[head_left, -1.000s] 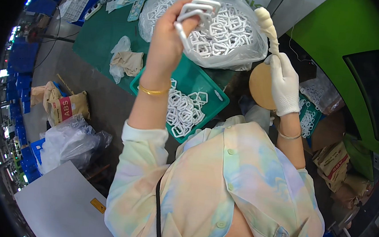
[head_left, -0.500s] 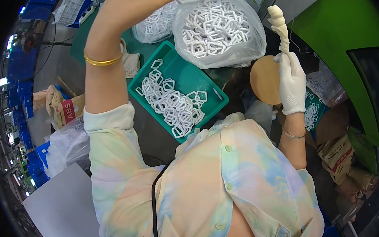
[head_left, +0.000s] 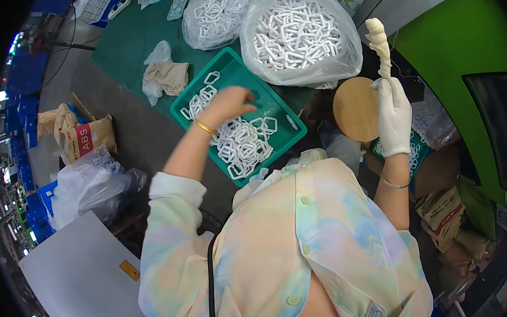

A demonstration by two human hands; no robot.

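My bare left hand [head_left: 232,104], with a gold bangle at the wrist, is over the green tray [head_left: 277,98]. It is slightly blurred, its thumb and forefinger stand a little apart, and nothing shows between them. White angular plastic links [head_left: 240,142] lie in a loose heap below and beside the hand. On the right, my gloved right hand [head_left: 394,119] is closed on a cream knobbly stick-like handle [head_left: 379,40], which points up and away from me. Its lower end is hidden in the glove.
Beyond the tray stand a large clear bag of white links [head_left: 299,34] and a smaller bag [head_left: 217,12]. A round wooden stool top [head_left: 355,109] is beside my right hand. A beige cloth [head_left: 169,77] lies left of the tray. A green machine [head_left: 453,43] rises at right.
My left hand has come down from above the large bag into the tray. The white link formerly between its fingers no longer shows there. My right hand keeps its hold, barely shifted.
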